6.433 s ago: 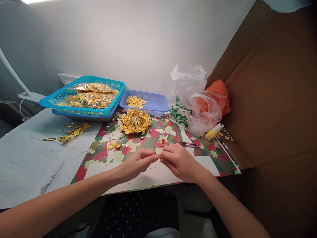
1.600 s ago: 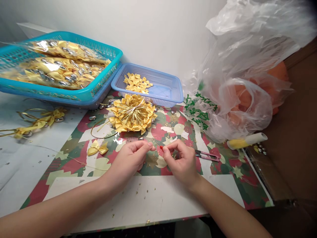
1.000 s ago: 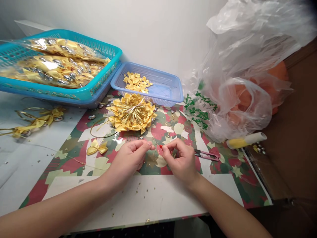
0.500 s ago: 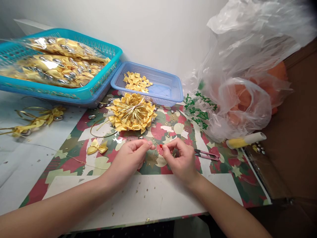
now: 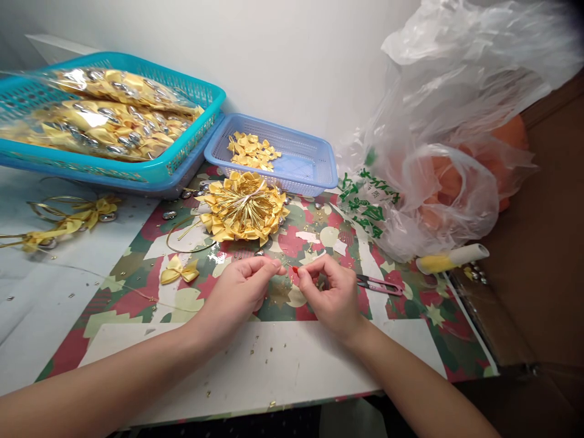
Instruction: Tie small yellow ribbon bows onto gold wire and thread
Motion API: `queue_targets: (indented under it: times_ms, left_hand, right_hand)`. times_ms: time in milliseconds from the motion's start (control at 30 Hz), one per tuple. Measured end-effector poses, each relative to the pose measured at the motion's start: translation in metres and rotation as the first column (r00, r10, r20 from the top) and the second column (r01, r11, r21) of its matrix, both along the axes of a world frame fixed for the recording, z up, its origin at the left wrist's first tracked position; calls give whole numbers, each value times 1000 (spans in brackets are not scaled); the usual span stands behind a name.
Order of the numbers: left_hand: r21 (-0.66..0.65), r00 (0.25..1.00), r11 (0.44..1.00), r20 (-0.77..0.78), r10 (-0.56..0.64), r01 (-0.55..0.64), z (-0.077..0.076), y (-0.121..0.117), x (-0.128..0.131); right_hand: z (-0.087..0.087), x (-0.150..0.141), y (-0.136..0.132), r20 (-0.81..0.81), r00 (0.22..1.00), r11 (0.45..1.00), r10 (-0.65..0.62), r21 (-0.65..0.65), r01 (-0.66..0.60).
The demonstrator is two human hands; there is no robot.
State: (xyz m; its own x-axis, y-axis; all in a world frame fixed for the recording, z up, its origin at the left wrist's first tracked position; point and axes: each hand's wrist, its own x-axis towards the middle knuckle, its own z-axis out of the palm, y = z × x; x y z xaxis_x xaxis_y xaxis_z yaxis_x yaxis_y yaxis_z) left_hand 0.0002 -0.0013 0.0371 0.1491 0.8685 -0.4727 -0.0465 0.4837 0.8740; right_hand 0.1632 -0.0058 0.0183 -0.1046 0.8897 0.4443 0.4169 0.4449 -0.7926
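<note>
My left hand [image 5: 246, 285] is closed in a pinch over the table. A very fine strand [image 5: 286, 264] seems to run from its fingertips toward the other hand. My right hand [image 5: 332, 292] pinches a small red piece [image 5: 295, 269] between thumb and forefinger, a short gap away from the left fingertips. Beside the right hand lie pink-handled thread snips [image 5: 383, 286], their blades partly hidden behind it. A yellow ribbon bow [image 5: 179, 270] rests left of my left hand. Beyond both hands sits a round bundle of yellow bows [image 5: 244, 207] with gold stems gathered at its middle.
A blue basket [image 5: 319, 176] holds loose yellow bows. At left, a turquoise basket [image 5: 182, 161] holds bagged bows with silver beads. A crumpled plastic bag [image 5: 438, 201] and a pale tube [image 5: 456, 258] stand at right. More bows on gold cord [image 5: 73, 228] lie at far left.
My right hand and the red piece have shifted very slightly left. My left hand keeps its pinch in the same place.
</note>
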Motion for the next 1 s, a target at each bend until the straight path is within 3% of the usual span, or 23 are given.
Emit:
queue_targets:
  times_ms: [833, 1000]
  left_hand:
    - [103, 991, 985, -4, -136, 136, -5, -3, -3]
    - [74, 981, 986, 112, -156, 148, -3, -4, -4]
  right_hand:
    - [3, 2, 1, 34, 999, 999, 12, 44, -14]
    - [4, 3, 1, 41, 999, 1000, 17, 22, -18]
